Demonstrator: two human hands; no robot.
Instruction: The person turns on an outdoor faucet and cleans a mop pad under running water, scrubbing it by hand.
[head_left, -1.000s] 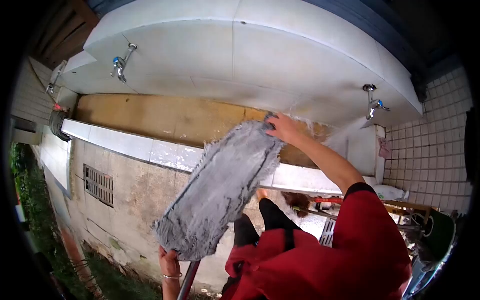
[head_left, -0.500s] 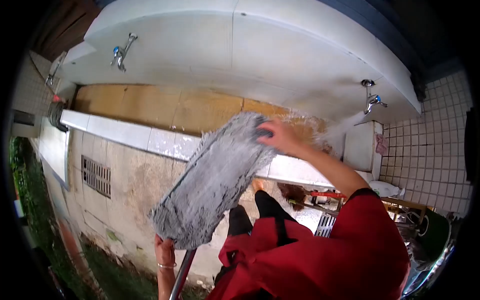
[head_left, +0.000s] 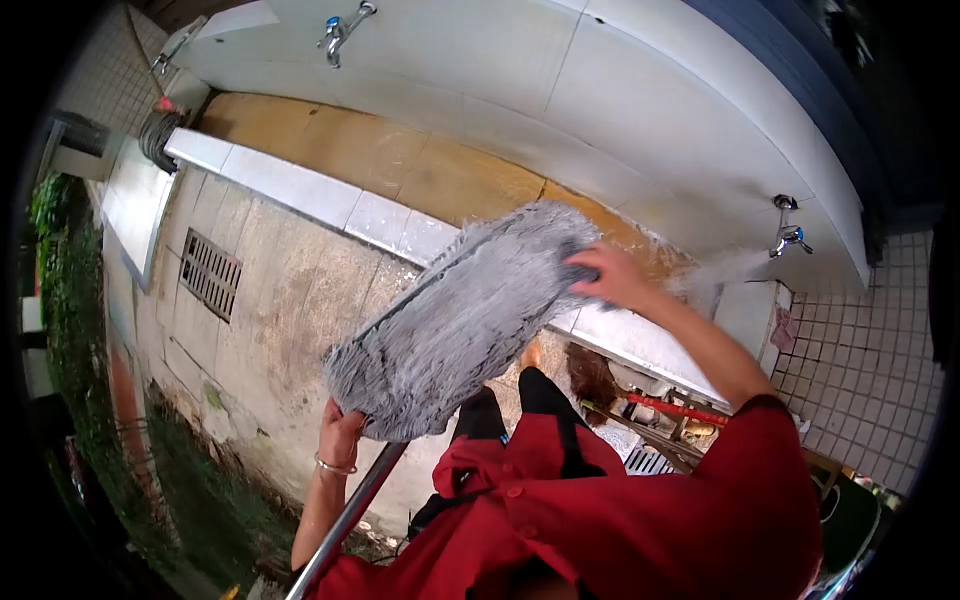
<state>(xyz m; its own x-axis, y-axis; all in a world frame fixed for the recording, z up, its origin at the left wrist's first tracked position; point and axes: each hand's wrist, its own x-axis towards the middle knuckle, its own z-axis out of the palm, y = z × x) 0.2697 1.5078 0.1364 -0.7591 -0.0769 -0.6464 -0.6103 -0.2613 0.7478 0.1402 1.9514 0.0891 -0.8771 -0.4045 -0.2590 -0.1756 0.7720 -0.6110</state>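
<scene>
I hold a wide grey flat mop head [head_left: 465,315] stretched out in front of me. My right hand [head_left: 610,277] grips its far end, close to the water running from a tap [head_left: 787,236] at the right. My left hand [head_left: 339,432] grips the near end, where the metal mop handle [head_left: 350,515] runs down toward me. The mop head hangs above the white tiled rim [head_left: 300,192] of a long wash trough.
The trough has a yellowish floor [head_left: 400,160] and a white back wall with another tap [head_left: 335,28] at the far left. A floor drain grate [head_left: 208,272] sits in the concrete below. White wall tiles [head_left: 870,360] and cluttered items lie at the right.
The mop head and both hands have moved back from the trough toward me, and the view has tilted down and left. Water still flows from the right tap.
</scene>
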